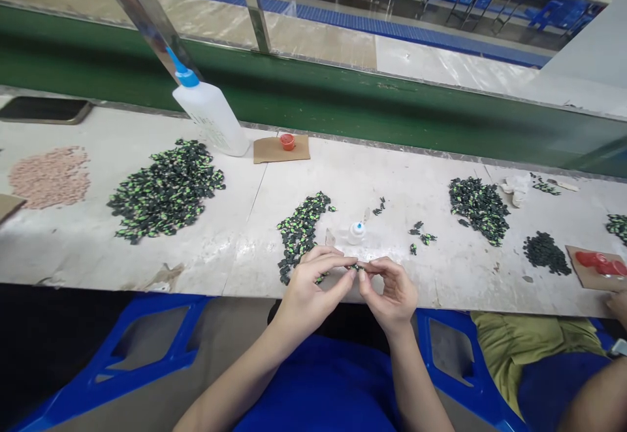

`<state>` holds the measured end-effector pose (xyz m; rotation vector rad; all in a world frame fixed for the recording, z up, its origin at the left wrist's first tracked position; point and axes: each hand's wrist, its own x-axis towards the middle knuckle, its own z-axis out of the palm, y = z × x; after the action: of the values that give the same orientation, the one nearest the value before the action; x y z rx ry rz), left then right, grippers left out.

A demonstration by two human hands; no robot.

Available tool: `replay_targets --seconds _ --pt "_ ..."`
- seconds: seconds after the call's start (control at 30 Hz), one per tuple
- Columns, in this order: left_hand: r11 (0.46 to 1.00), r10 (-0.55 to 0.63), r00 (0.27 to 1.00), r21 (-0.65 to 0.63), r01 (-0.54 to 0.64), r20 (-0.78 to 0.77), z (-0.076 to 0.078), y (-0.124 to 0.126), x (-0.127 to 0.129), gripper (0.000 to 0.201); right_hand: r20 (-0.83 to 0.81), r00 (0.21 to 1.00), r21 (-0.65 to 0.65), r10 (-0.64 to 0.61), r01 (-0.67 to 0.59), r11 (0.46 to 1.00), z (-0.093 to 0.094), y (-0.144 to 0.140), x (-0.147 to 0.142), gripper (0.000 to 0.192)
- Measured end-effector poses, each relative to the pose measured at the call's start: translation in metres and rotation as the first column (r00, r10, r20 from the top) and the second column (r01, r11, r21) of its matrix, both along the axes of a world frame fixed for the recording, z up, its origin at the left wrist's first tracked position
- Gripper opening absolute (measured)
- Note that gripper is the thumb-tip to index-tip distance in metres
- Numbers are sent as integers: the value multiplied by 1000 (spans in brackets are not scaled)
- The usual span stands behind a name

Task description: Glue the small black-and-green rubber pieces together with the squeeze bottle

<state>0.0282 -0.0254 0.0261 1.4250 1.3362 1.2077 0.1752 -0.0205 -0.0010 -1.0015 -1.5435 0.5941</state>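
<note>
My left hand (318, 282) and my right hand (390, 288) meet at the table's front edge, fingertips pinched together. Between them is a small dark piece with bright green marks (356, 266), partly covered by the fingers; both hands grip it. Just left of my left hand lies a pile of similar black-and-green pieces (302, 226). Beyond my fingertips stands a small clear bottle with a blue tip (357, 232). A few loose pieces (426, 238) lie to the right of it.
A tall white squeeze bottle (213, 118) stands behind a large pile (166, 190). Red paste in a cup (287, 142) sits on cardboard (264, 151). Pink bits (51, 177) lie far left. More piles (479, 210) are on the right, where a co-worker's hand (618, 304) shows.
</note>
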Motion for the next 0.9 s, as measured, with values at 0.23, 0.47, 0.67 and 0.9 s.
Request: replay_targets --seconds 0.23,0.47,0.67,0.9 --pt "1000 -8 999 1 8 -41 -3 0 2 12 28 999 -77 46 -44 996 7 -2 6 28" --pt "987 35 982 161 -5 -187 -1 -4 7 8 -272 962 -320 20 -110 941 7 -3 -1 23" --pt "971 -111 951 171 165 -287 -15 0 2 14 -181 980 -391 81 -147 908 3 4 14 15" --pt "991 108 847 128 -48 -520 -32 20 -32 14 254 882 -153 -397 442 884 -5 28 59 18"
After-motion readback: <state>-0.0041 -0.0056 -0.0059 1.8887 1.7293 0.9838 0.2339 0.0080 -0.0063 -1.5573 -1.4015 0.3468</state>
